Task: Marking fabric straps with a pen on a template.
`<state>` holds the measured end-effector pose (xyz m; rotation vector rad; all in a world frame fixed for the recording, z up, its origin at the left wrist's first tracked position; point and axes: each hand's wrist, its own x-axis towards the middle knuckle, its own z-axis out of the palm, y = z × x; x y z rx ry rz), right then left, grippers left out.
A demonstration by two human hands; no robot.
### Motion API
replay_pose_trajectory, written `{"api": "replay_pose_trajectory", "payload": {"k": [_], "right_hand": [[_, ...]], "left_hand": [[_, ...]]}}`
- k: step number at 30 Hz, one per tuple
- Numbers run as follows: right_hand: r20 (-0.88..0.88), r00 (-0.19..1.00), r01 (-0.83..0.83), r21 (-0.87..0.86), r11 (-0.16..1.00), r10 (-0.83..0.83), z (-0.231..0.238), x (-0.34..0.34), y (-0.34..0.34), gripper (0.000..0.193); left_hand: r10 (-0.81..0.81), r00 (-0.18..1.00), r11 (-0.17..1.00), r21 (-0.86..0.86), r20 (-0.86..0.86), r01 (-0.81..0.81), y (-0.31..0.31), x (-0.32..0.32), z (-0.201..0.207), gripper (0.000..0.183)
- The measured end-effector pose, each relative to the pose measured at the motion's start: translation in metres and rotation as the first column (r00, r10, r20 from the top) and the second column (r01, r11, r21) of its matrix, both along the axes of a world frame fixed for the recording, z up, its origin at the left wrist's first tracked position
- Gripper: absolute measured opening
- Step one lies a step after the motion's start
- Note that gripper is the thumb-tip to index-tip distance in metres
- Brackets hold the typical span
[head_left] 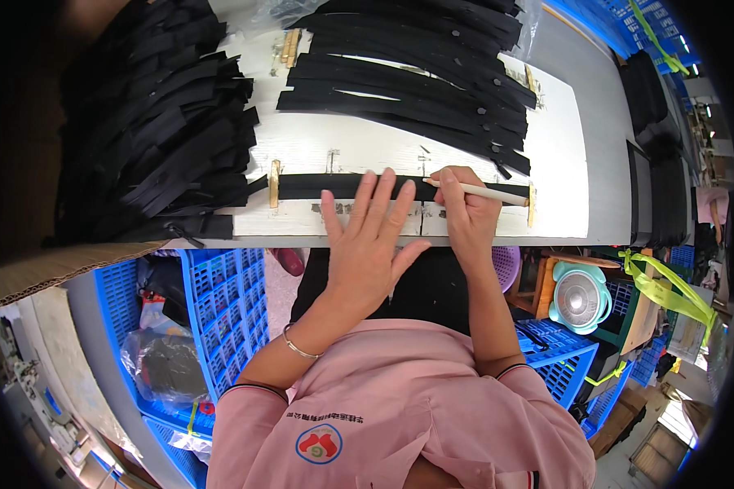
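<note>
A long black fabric strip, which looks like a zipper, lies straight across a white board between two small tan blocks, the left one and the right one. My left hand rests flat with fingers spread, its fingertips pressing on the strip's middle. In my right hand is a white pencil, gripped between thumb and fingers. Its tip points left and meets the strip's upper edge, close to a dark line drawn on the board.
Beyond the strip lie several loose black zippers with pulls at their right ends. A large heap of black strips covers the left side. Blue plastic crates stand below the table edge, and a teal-rimmed fan sits at lower right.
</note>
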<state>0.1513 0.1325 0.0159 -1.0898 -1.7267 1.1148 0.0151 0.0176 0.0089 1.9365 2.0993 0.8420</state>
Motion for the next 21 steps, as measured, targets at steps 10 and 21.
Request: {"api": "replay_pose_trajectory", "payload": {"k": [10, 21], "right_hand": [[0.047, 0.999, 0.001, 0.038, 0.999, -0.003, -0.0019, -0.0030, 0.0011, 0.019], [0.037, 0.998, -0.056, 0.112, 0.992, 0.052, -0.0054, 0.0042, 0.0036, 0.023]], "left_hand": [[-0.003, 1.000, 0.999, -0.038, 0.006, 0.003, 0.0055, 0.0067, -0.0013, 0.064], [0.012, 0.998, 1.000, 0.002, -0.054, -0.012, 0.0078, 0.0098, -0.0040, 0.062]]}}
